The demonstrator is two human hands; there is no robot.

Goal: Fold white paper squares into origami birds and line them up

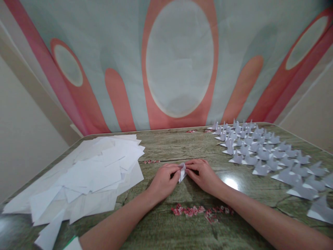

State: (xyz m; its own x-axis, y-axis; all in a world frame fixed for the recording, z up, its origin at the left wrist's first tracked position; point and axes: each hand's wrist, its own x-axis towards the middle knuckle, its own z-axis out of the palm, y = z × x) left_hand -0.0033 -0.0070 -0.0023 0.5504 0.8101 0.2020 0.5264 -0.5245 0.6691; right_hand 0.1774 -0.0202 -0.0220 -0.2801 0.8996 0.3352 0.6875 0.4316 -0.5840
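A small piece of folded white paper [182, 173] is held between my two hands just above the middle of the table. My left hand [166, 176] pinches its left side with thumb and fingers. From the other side, my right hand [202, 174] grips its upper right edge in the same way. The paper narrows to a peak at the top, and its lower part shows below the fingertips. Parts of its edges are hidden behind my fingers.
Loose white paper sheets [96, 173] lie in an overlapping pile on the left. Rows of folded paper birds [262, 152] stand on the right. The wood-patterned table [166, 147] has printed pink flowers and meets a patterned backdrop [179, 59] at its far edge.
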